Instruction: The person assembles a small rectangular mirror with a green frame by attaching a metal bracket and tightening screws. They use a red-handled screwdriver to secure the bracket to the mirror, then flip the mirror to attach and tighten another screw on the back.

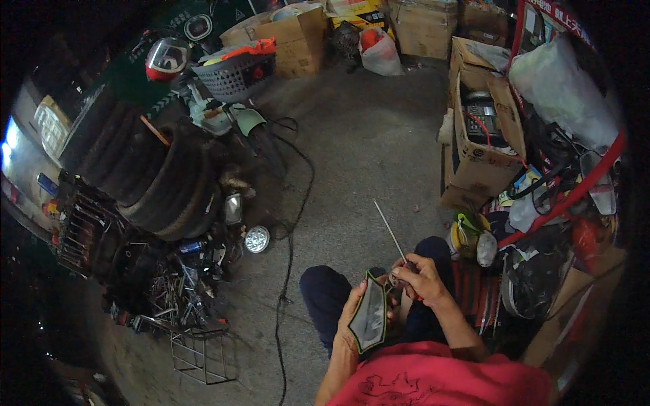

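Above my lap, my left hand (348, 317) is closed around a flat grey, roughly kite-shaped panel (369, 319) with a dark border and a thin yellow-green edge line. What kind of part it is, I cannot make out. Fingers of my right hand (424, 279) are wrapped round the handle of a screwdriver (388, 227). Its long metal shaft points up and away to the left, and a bit of red handle shows under the palm. Both hands are close together at the panel's upper right side. A small part between them is mostly hidden by the fingers.
Stacked tyres (169, 183), a pile of loose metal parts (172, 294) and a wire rack (201, 358) lie left. A black cable (291, 250) crosses the floor beside a round lamp (256, 239). Right stands an open carton (484, 166). A grey basket (233, 80) sits at the back.
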### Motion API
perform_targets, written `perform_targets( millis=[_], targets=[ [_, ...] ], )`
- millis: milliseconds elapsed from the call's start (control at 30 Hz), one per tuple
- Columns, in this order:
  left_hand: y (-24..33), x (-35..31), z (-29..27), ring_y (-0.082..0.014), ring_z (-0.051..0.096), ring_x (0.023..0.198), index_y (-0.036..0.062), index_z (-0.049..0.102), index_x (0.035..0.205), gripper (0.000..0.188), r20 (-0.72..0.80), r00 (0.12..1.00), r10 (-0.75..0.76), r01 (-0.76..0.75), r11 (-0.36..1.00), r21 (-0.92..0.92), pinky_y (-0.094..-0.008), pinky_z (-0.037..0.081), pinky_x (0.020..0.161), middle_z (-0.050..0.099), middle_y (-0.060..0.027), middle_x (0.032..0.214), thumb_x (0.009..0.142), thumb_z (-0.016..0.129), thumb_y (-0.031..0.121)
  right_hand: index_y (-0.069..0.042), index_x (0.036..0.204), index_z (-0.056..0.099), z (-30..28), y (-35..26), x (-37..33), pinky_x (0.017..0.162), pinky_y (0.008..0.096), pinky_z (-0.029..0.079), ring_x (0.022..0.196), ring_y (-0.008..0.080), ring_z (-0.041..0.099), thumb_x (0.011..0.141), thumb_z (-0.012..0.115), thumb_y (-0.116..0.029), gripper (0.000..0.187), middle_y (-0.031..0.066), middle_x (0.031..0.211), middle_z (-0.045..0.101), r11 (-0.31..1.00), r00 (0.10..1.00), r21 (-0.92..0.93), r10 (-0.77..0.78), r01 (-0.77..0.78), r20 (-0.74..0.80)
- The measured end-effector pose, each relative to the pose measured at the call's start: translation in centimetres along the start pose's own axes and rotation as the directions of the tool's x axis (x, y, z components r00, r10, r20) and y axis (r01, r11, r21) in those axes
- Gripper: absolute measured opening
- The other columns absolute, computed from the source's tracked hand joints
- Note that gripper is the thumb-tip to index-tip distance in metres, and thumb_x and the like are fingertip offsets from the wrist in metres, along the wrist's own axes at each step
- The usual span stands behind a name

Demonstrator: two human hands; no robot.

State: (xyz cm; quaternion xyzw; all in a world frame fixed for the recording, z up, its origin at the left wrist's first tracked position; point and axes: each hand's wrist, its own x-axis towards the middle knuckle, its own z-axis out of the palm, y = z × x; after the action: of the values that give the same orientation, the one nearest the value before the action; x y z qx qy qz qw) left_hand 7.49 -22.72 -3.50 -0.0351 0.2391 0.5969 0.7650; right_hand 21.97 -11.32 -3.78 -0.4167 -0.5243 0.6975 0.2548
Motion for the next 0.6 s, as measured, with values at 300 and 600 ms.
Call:
perform_targets(
  millis=[300, 600],
  targets=[
    [1.4, 0.4, -1.0, -0.0263, 0.062, 0.065, -0.0021, 0.049, 0.122, 0.063, -0.180, 0.950, 0.256, -0.258, 0.966, 0.011, -0.0314, 0.053, 0.053, 0.062, -0.0195, 0.091, 0.089, 0.045, 0.051, 0.001, 0.092, 0.059, -0.8, -2.8, -0.6, 0.053, 0.0326, 0.043, 0.058, 0.0144, 0.057, 0.088, 0.061, -0.025, 0.027, 0.0087, 0.059, 0.055, 0.869, 0.930, -0.426, -0.339, 0.251, -0.144],
    [2.4, 0.3, -1.0, -0.0272, 0.059, 0.063, -0.0008, 0.041, 0.130, 0.066, -0.100, 0.894, 0.436, -0.436, 0.900, 0.023, -0.0333, 0.050, 0.058, 0.059, -0.0165, 0.084, 0.088, 0.050, 0.049, -0.002, 0.108, 0.058, -3.2, -5.8, -6.9, 0.074, 0.0314, 0.052, 0.086, 0.0249, 0.067, 0.076, 0.065, 0.001, 0.033, 0.0146, 0.092, 0.066, 0.616, 0.898, -0.719, -0.439, 0.322, 0.026]
  ],
)
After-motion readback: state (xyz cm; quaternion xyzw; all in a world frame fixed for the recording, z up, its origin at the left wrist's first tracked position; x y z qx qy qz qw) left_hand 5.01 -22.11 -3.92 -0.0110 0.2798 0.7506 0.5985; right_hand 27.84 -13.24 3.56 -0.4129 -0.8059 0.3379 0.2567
